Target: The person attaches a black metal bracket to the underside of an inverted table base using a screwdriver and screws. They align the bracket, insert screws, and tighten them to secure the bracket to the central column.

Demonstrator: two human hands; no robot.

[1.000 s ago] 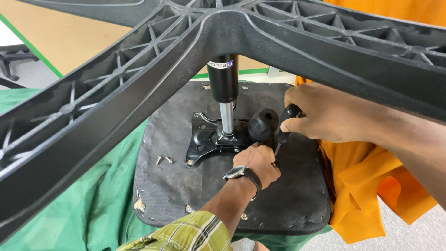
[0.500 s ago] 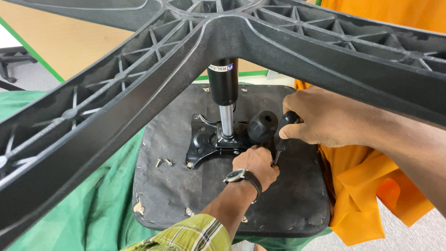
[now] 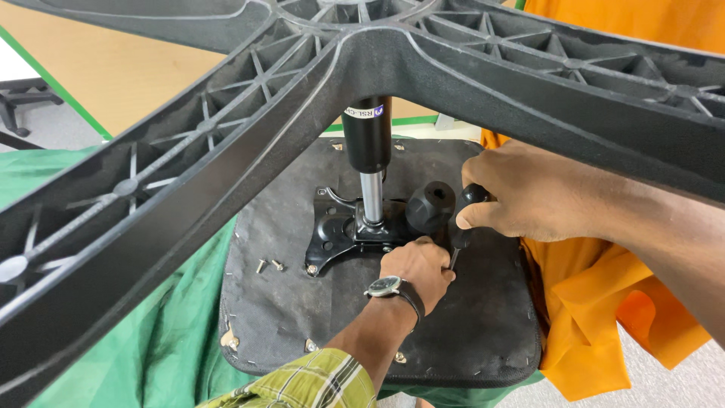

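Closest to us, at the bottom edge, our plaid sleeve (image 3: 313, 381) leads up the forearm to a wristwatch (image 3: 387, 286) with a dark strap. Just past it our left hand (image 3: 419, 268) rests on the underside of the chair seat (image 3: 302, 317), fingers curled down and pressed together near the lower end of a screwdriver (image 3: 462, 227); we cannot tell whether they pinch a screw, since the knuckles hide the fingertips. Coming in from the right, our right hand (image 3: 529, 193) wraps the screwdriver's black handle, thumb and fingers closed tight around it, the tool standing nearly upright with its tip down beside the left hand. Directly behind the left hand lies the black metal mounting plate (image 3: 336, 234), flat on the seat, and a round black knob (image 3: 430, 205) sits just beside the screwdriver handle. Two loose screws (image 3: 269, 265) lie on the seat fabric, left of the plate. From the plate rises the shiny gas cylinder (image 3: 370, 162), thin below and thick black above. Under the seat spreads a green cloth (image 3: 113, 302) on the left and an orange cloth (image 3: 604, 295) on the right. Farthest up, the black ribbed star base (image 3: 226, 136) crosses the whole view above our hands.
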